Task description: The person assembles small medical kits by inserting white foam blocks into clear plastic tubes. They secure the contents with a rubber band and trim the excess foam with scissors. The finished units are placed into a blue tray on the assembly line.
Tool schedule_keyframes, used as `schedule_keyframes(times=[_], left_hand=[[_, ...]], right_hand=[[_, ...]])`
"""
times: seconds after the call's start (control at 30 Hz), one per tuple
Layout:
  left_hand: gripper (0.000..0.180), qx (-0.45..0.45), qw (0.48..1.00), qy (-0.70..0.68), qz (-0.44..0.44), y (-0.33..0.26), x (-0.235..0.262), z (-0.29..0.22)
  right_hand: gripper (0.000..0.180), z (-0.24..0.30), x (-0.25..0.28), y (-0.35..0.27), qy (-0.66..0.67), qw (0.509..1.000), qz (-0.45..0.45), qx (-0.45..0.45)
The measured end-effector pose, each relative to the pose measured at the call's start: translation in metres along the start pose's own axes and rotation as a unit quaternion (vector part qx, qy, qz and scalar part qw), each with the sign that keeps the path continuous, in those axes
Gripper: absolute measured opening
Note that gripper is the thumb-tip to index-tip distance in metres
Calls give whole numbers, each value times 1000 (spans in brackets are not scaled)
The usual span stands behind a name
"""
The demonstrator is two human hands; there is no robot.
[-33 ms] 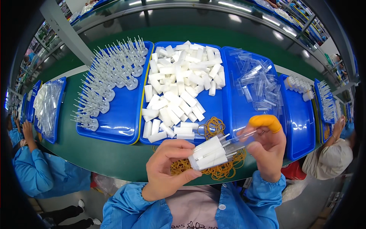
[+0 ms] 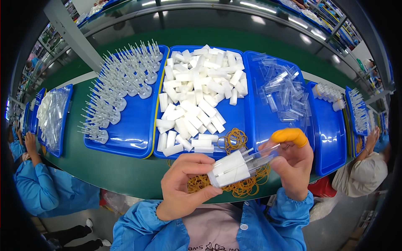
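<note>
My left hand (image 2: 184, 184) is closed round the base of a clear plastic holder (image 2: 212, 179), thumb below and fingers above. White foam blocks (image 2: 231, 168) sit among its thin prongs, which point up and to the right. My right hand (image 2: 295, 163), with an orange finger cot (image 2: 289, 136) on one finger, pinches a clear plastic piece (image 2: 264, 157) against the prong end of the holder. How far that piece reaches over the blocks is hard to tell. Under the holder lie tan rubber bands (image 2: 247, 188).
Pronged clear holders (image 2: 121, 83) fill much of the left blue tray (image 2: 134, 131). White foam blocks heap in the middle tray (image 2: 238, 119), clear plastic pieces (image 2: 284, 90) in the one right of it. Farther right, another tray (image 2: 331, 142) holds whitish assemblies. Co-workers (image 2: 37, 180) sit on both sides.
The holder has turned slightly, so a broad white face now shows toward me. My right hand has shifted a little left with the clear piece.
</note>
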State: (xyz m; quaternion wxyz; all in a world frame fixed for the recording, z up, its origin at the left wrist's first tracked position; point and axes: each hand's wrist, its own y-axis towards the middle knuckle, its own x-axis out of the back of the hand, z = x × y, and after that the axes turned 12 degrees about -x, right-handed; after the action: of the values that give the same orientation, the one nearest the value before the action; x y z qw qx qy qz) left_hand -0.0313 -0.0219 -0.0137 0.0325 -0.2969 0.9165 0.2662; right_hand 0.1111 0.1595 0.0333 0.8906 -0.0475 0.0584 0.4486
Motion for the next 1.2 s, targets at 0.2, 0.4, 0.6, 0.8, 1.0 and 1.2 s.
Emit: schedule_keyframes(times=[0.2,0.4,0.6,0.8,1.0,1.2], left_hand=[[49,-8,970,216,107,9,2,-14],[47,13,980,165,110,10,-2,-14],[47,-2,984,153,88,7,-6,-13],[44,-3,976,168,139,12,-7,-17],[42,-31,972,154,174,16,-4,-15],[55,-29,971,145,190,14,-3,-12]], right_hand=[[36,0,-6,-3,-66,997,-33,23],[35,0,-6,-6,-36,999,-36,18],[34,3,0,-7,11,1000,-12,10],[32,2,-10,-7,9,999,-53,-3],[34,4,-9,-10,22,999,-38,8],[30,5,1,-12,-74,997,7,8]])
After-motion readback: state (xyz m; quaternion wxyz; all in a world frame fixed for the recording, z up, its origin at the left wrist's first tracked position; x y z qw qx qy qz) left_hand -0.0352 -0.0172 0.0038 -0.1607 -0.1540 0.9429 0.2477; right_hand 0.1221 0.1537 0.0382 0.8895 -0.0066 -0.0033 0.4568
